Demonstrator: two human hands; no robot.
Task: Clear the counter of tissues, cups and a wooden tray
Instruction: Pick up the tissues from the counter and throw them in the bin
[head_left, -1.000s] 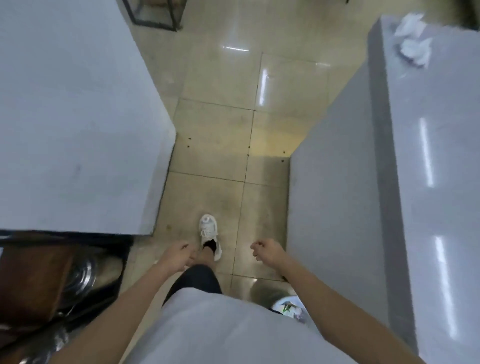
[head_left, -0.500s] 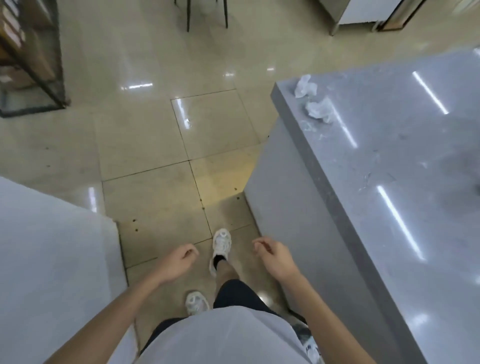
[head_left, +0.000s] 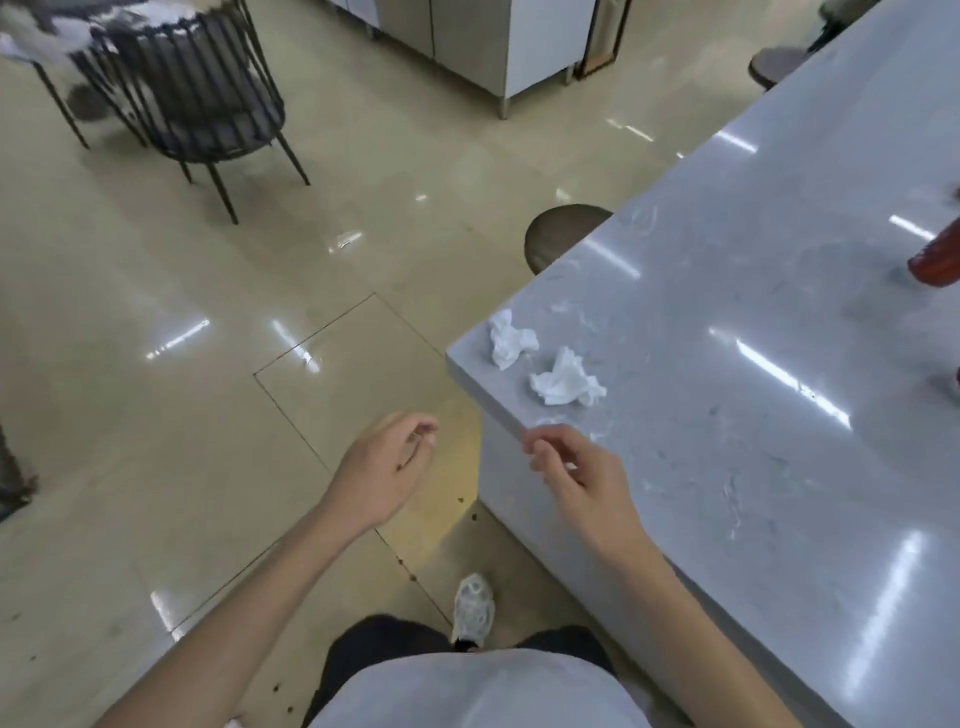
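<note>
Two crumpled white tissues lie near the corner of the grey stone counter (head_left: 753, 415): one tissue (head_left: 509, 339) right at the corner, the other tissue (head_left: 566, 385) just to its right. My right hand (head_left: 576, 467) hovers over the counter's front edge, a short way below the second tissue, fingers loosely curled and holding nothing. Over the floor to the left of the counter, my left hand (head_left: 387, 473) hangs empty with its fingers loosely curled. A red cup (head_left: 935, 262) stands at the counter's right edge, partly cut off. No wooden tray is in view.
A round dark stool (head_left: 558, 231) stands against the counter's far side, and another stool (head_left: 776, 65) sits further back. A black wire-frame chair (head_left: 197, 98) stands on the glossy tiled floor at top left. Steel cabinets (head_left: 478, 41) line the back.
The view has swung right and I have come closer to the counter corner. Both hands have risen; my right hand now reaches over the counter edge near the tissues.
</note>
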